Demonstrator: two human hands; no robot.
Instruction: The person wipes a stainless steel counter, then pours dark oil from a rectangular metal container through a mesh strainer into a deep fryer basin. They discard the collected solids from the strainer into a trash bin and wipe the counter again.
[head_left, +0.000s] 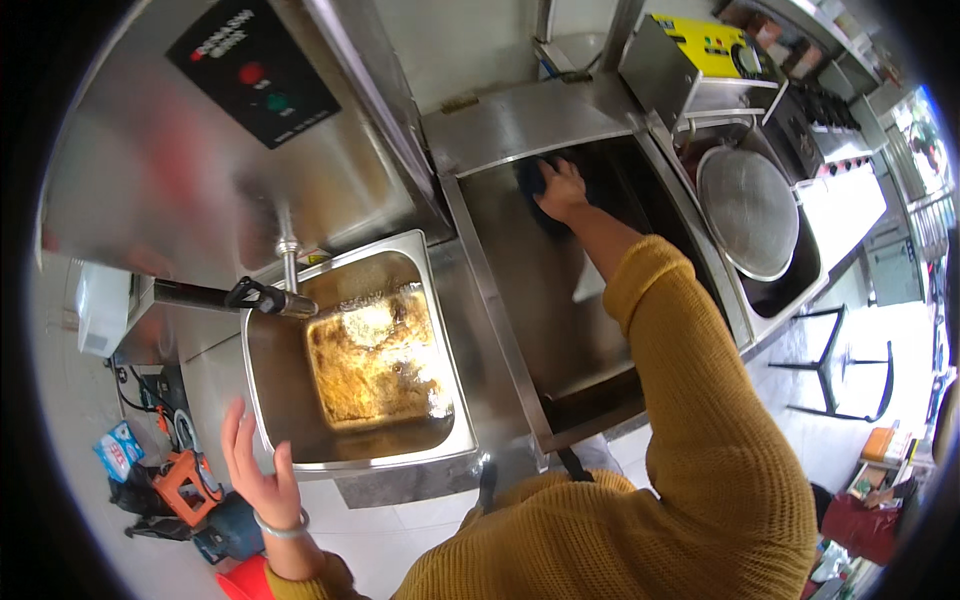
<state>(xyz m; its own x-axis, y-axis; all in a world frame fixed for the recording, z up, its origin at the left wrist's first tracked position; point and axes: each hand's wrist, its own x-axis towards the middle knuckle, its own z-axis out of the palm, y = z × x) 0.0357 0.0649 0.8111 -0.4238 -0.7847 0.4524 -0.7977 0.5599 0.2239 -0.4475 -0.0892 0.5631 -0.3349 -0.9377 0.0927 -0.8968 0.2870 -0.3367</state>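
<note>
My right hand (561, 193) presses a dark cloth (534, 187) onto a recessed steel plate (517, 285) within a raised metal frame, near its back edge. Its fingers are bent over the cloth. To the left stands a deep rectangular steel basin (281, 390) with shallow brownish liquid (375, 360) and bright reflections in it. My left hand (259, 472), with a bracelet at the wrist, hovers off the basin's front left corner. Its fingers are apart and it holds nothing. A metal spout with a black handle (274, 300) juts over the basin's back left.
A steel housing with a black button panel (255, 75) rises behind the basin. On the right, a round mesh strainer (748, 214) rests over a tank beside a yellow-topped appliance (712, 49). An orange stool (187, 487) is at lower left. Another person (862, 525) is at far right.
</note>
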